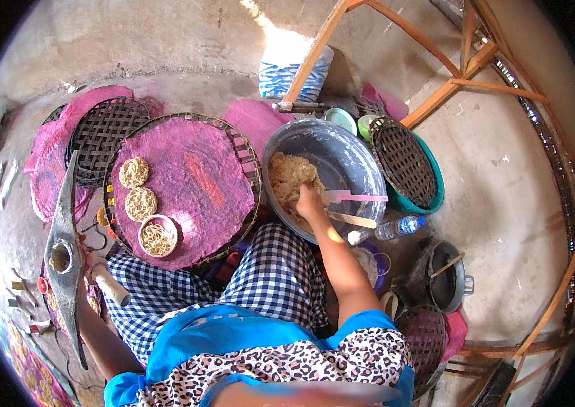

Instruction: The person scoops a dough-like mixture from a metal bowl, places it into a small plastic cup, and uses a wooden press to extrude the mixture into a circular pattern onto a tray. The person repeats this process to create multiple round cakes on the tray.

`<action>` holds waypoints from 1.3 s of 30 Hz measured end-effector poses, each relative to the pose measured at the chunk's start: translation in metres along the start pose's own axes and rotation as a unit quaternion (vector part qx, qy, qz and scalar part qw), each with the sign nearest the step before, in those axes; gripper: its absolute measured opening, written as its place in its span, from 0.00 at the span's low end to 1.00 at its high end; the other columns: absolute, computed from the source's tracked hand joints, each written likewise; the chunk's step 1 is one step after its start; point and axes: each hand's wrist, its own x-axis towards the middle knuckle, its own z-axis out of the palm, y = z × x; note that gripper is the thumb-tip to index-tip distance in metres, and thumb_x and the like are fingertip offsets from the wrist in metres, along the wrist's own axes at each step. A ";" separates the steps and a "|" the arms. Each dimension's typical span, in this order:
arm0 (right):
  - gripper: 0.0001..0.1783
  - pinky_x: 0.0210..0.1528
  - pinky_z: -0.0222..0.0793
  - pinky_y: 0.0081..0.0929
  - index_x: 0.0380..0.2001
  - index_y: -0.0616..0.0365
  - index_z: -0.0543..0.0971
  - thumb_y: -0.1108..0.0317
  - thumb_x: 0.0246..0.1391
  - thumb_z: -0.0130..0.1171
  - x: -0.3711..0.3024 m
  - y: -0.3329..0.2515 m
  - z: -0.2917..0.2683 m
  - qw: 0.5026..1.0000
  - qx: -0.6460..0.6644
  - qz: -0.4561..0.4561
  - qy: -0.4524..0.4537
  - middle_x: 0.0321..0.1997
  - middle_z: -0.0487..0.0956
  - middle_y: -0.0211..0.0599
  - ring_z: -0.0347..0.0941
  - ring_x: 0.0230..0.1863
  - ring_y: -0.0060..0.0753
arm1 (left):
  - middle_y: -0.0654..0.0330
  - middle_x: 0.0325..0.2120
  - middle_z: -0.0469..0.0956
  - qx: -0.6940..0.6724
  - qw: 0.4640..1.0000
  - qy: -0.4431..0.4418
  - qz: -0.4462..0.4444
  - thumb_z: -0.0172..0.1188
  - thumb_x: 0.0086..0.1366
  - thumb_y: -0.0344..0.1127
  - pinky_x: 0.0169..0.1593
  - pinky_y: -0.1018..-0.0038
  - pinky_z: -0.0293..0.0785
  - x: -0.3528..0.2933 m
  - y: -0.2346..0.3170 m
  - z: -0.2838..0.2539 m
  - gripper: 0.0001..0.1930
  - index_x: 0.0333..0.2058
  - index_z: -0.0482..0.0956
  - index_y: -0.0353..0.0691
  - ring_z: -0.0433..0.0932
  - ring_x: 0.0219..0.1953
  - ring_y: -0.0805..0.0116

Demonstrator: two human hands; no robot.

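Our right hand [309, 201] is pressed into the dough [291, 173]; fingertips buried, so we can't tell how closed. Our left hand [92, 263], partly hidden, is by the wooden cylinder [110, 285]; grip unclear. Grey basin [359, 157] holds dough, pink spatula [363, 198] and flat stick [352, 220], handles crowding our right wrist. Cloth-lined tray [255, 163] carries two noodle discs [134, 173] and a noodle-filled bowl [175, 229].

No readable text, labels, numbers or signs.

Right hand [310, 203]: in the dough [288, 171]
Left hand [90, 266]: at the long tool [63, 220], partly hidden
Tray [246, 153]: between the hands, bearing noodles [141, 204]
Bottle [395, 229]: right of both hands
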 end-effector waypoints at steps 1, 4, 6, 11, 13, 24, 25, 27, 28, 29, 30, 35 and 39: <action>0.29 0.47 0.66 0.44 0.45 0.61 0.69 0.58 0.39 0.62 -0.002 0.001 -0.002 1.000 -0.002 0.009 0.014 0.41 0.74 0.58 0.70 0.45 0.57 | 0.51 0.38 0.75 -0.012 0.999 0.010 -0.035 0.67 0.48 0.36 0.32 0.80 0.76 -0.001 0.002 0.002 0.28 0.46 0.69 0.32 0.76 0.33 0.73; 0.27 0.45 0.66 0.45 0.45 0.58 0.69 0.61 0.39 0.61 -0.010 0.002 -0.002 0.998 0.036 0.008 0.045 0.40 0.75 0.56 0.70 0.44 0.58 | 0.51 0.39 0.75 -0.073 0.992 0.028 -0.100 0.67 0.48 0.35 0.33 0.78 0.77 -0.004 0.002 0.002 0.27 0.47 0.69 0.32 0.76 0.34 0.70; 0.24 0.43 0.66 0.44 0.43 0.57 0.72 0.62 0.40 0.60 -0.012 0.004 0.003 0.999 0.029 -0.010 0.045 0.38 0.76 0.55 0.71 0.42 0.57 | 0.52 0.39 0.75 -0.065 0.990 0.007 -0.129 0.67 0.49 0.33 0.35 0.76 0.77 -0.004 -0.009 0.001 0.26 0.47 0.69 0.33 0.76 0.37 0.68; 0.16 0.37 0.69 0.37 0.37 0.59 0.78 0.64 0.44 0.58 0.001 0.021 0.015 0.993 0.065 -0.050 0.082 0.33 0.78 0.52 0.74 0.37 0.51 | 0.58 0.38 0.75 -0.046 0.992 -0.024 -0.115 0.65 0.51 0.31 0.38 0.77 0.74 -0.003 -0.036 0.017 0.22 0.45 0.71 0.35 0.75 0.37 0.71; 0.13 0.34 0.69 0.32 0.35 0.60 0.79 0.66 0.46 0.57 0.006 0.034 0.005 0.985 0.142 -0.044 0.086 0.31 0.79 0.49 0.76 0.34 0.45 | 0.59 0.37 0.75 -0.016 0.993 -0.035 -0.112 0.65 0.51 0.29 0.38 0.77 0.74 -0.004 -0.025 0.031 0.22 0.45 0.71 0.35 0.75 0.36 0.72; 0.24 0.39 0.70 0.34 0.49 0.59 0.66 0.62 0.51 0.58 -0.087 -0.040 -0.082 0.522 0.847 -0.077 -0.068 0.42 0.75 0.43 0.72 0.41 0.39 | 0.64 0.29 0.74 0.151 0.968 -0.199 -0.021 0.60 0.45 0.24 0.35 0.82 0.69 -0.006 0.069 0.142 0.19 0.40 0.72 0.35 0.72 0.31 0.80; 0.23 0.41 0.70 0.32 0.48 0.60 0.68 0.65 0.49 0.60 -0.095 -0.061 -0.085 0.562 0.814 -0.116 -0.093 0.42 0.75 0.43 0.73 0.41 0.37 | 0.63 0.30 0.74 0.148 0.966 -0.206 -0.054 0.60 0.45 0.24 0.35 0.82 0.70 -0.006 0.062 0.145 0.18 0.39 0.73 0.36 0.72 0.31 0.79; 0.24 0.43 0.70 0.30 0.46 0.62 0.69 0.66 0.46 0.63 -0.119 -0.110 -0.082 0.641 0.752 -0.156 -0.002 0.42 0.75 0.42 0.73 0.42 0.35 | 0.62 0.30 0.74 0.132 0.965 -0.214 -0.081 0.61 0.45 0.29 0.36 0.78 0.70 -0.008 0.050 0.145 0.18 0.39 0.73 0.35 0.73 0.33 0.76; 0.23 0.44 0.69 0.30 0.42 0.64 0.72 0.68 0.42 0.66 -0.131 -0.127 -0.088 0.612 0.757 -0.210 -0.085 0.39 0.77 0.40 0.74 0.40 0.32 | 0.60 0.31 0.75 0.170 0.960 -0.222 -0.024 0.62 0.45 0.31 0.37 0.76 0.70 -0.011 0.045 0.145 0.18 0.38 0.74 0.35 0.74 0.33 0.74; 0.23 0.42 0.70 0.28 0.42 0.66 0.73 0.72 0.40 0.67 -0.141 -0.148 -0.090 0.632 0.735 -0.228 -0.090 0.36 0.78 0.39 0.74 0.37 0.30 | 0.58 0.32 0.75 0.234 0.940 -0.244 0.037 0.62 0.45 0.32 0.38 0.73 0.71 -0.015 0.043 0.145 0.19 0.38 0.74 0.35 0.75 0.34 0.71; 0.22 0.41 0.71 0.26 0.42 0.66 0.74 0.73 0.40 0.66 -0.152 -0.165 -0.094 0.646 0.719 -0.236 -0.100 0.35 0.78 0.39 0.75 0.37 0.28 | 0.54 0.32 0.74 0.239 0.939 -0.242 0.043 0.61 0.44 0.33 0.37 0.68 0.70 -0.018 0.041 0.146 0.17 0.35 0.75 0.35 0.74 0.34 0.60; 0.21 0.45 0.69 0.27 0.43 0.62 0.75 0.71 0.42 0.65 -0.185 -0.236 -0.093 0.612 0.729 -0.270 -0.145 0.40 0.78 0.37 0.73 0.41 0.28 | 0.51 0.29 0.71 0.256 0.935 -0.222 0.108 0.60 0.43 0.35 0.36 0.63 0.69 -0.026 0.049 0.148 0.15 0.31 0.75 0.35 0.73 0.33 0.51; 0.17 0.56 0.54 0.39 0.37 0.55 0.78 0.62 0.43 0.64 -0.185 -0.264 -0.074 0.744 0.511 -0.416 0.113 0.51 0.73 0.37 0.62 0.55 0.41 | 0.51 0.29 0.71 0.235 0.946 -0.200 0.098 0.61 0.42 0.36 0.35 0.63 0.69 -0.024 0.054 0.139 0.16 0.31 0.75 0.36 0.73 0.32 0.51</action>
